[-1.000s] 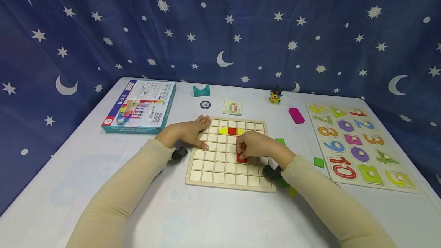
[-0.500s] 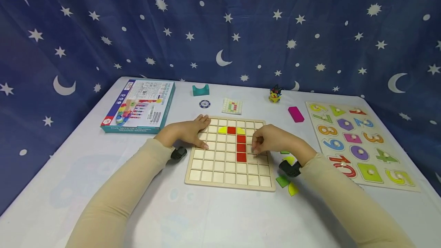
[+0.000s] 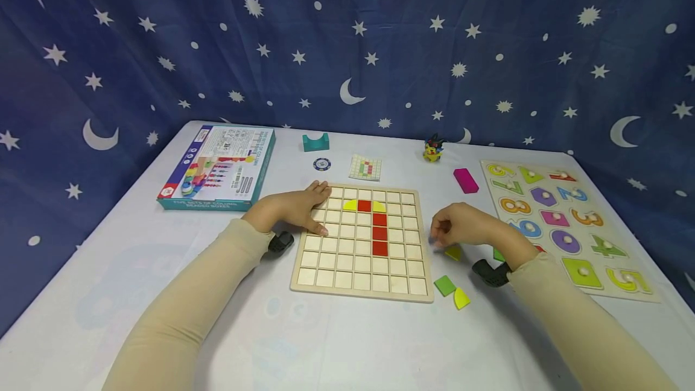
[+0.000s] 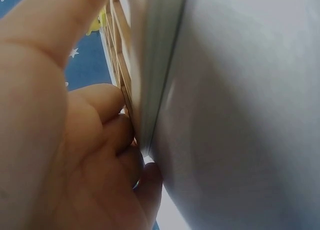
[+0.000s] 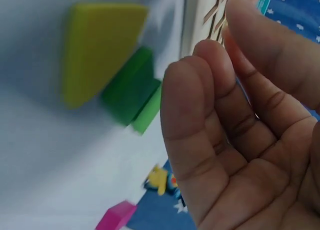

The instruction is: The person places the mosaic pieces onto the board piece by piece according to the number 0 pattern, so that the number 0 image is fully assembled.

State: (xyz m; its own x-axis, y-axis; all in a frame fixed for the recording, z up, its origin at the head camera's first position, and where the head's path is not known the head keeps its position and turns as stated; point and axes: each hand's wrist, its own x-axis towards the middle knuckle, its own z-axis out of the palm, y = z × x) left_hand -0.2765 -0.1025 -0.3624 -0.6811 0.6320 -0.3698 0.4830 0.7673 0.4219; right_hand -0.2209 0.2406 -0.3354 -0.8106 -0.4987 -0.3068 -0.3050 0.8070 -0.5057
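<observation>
The wooden grid board (image 3: 344,263) lies flat in front of me, and my left hand (image 3: 295,207) rests on its left edge, thumb spread from the fingers, probably to keep it from sliding. My right hand (image 3: 463,225), fingers loosely bent and pinching nothing I can see, hovers just past the right edge, near a green square (image 3: 444,285) and yellow quarter-round (image 3: 461,298) seemingly laid within easy reach. Under everything stretches a white tabletop (image 3: 347,346); behind hangs a blue curtain (image 3: 293,23) of moons and stars.

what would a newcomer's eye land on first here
Probably the starry navy curtain filling the background. Next, the wooden grid board on the white table, with three red squares down one column. The left hand rests on its left edge; the right hand is beyond its right.
</observation>
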